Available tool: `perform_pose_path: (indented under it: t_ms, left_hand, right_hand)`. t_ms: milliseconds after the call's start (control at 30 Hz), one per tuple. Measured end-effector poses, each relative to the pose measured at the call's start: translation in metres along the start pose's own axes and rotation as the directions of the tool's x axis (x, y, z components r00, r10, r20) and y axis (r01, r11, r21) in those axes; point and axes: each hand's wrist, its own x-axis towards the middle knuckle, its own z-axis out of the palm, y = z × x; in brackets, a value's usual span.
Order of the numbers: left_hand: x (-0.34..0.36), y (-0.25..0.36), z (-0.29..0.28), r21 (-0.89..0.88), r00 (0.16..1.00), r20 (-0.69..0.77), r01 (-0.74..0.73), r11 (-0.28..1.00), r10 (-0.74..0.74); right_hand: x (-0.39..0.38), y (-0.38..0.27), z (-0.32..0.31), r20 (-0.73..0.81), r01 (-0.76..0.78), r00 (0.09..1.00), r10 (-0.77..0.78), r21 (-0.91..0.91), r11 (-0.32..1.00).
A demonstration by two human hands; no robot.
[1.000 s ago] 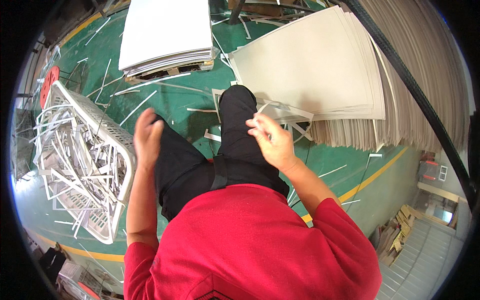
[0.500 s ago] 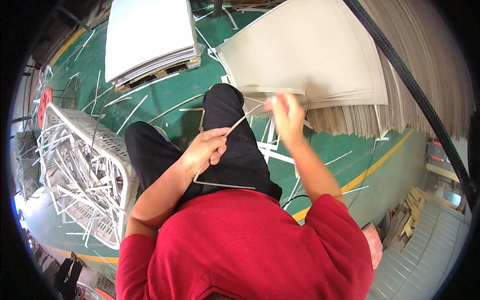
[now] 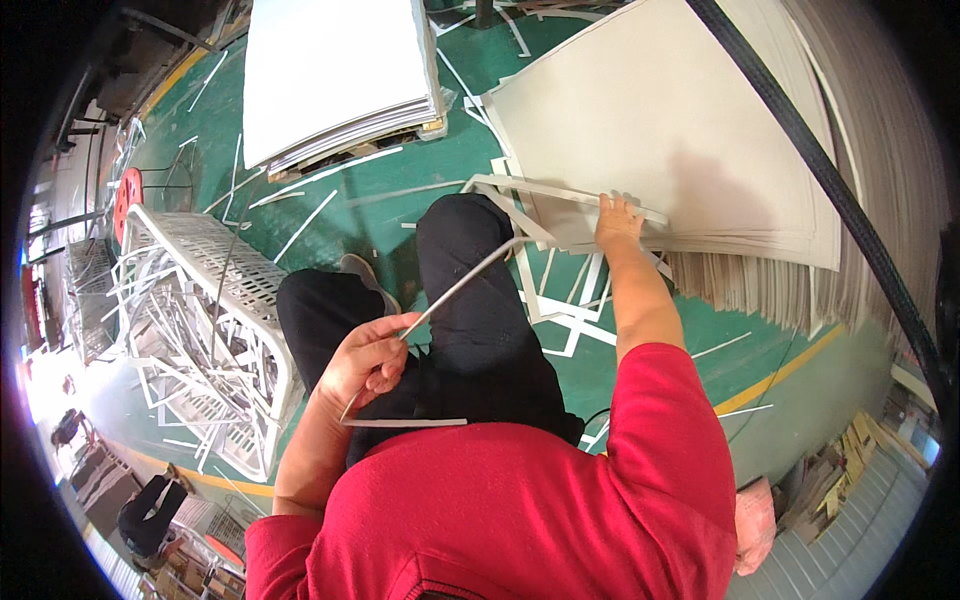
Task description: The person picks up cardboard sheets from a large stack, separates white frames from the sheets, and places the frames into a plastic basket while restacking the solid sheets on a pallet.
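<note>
My left hand [image 3: 365, 362] is closed around a thin bent cardboard strip [image 3: 460, 284]. The strip runs up over my right knee, and its lower end folds toward my waist. My right hand [image 3: 620, 217] reaches forward with its fingers stretched out over a pale flat strip [image 3: 570, 192]. That strip lies along the near edge of a stack of large beige cardboard sheets [image 3: 660, 130]. Whether the fingers grip it or only touch it is hard to see. Another short slanting strip piece [image 3: 512, 210] lies by my right knee, close to the held strip's far end.
A white slatted basket [image 3: 200, 250] full of strip offcuts lies at the left. White sheets [image 3: 340, 80] are stacked on a pallet ahead. Loose strips [image 3: 305, 228] litter the green floor. A black cable [image 3: 790, 130] crosses at the right. A person [image 3: 150, 515] is at the far lower left.
My right hand has left the held strip's far end and moved forward and right to the edge of the beige stack. My left hand has shifted left and closer to me, still with the strip.
</note>
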Motion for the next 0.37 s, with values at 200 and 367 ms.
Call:
perform_pose_path:
  t_ms: [200, 367]
  left_hand:
    - [-0.014, 0.007, -0.029, -0.185, 0.993, -0.102, -0.074, 0.980, 0.055]
    - [-0.014, 0.021, -0.028, -0.076, 0.991, -0.130, -0.034, 0.997, 0.024]
  right_hand:
    - [0.003, 0.005, -0.041, 0.111, -0.047, 0.990, 0.089, -0.334, 0.942]
    - [0.054, -0.030, -0.032, -0.135, 0.537, 0.797, -0.589, -0.286, 0.793]
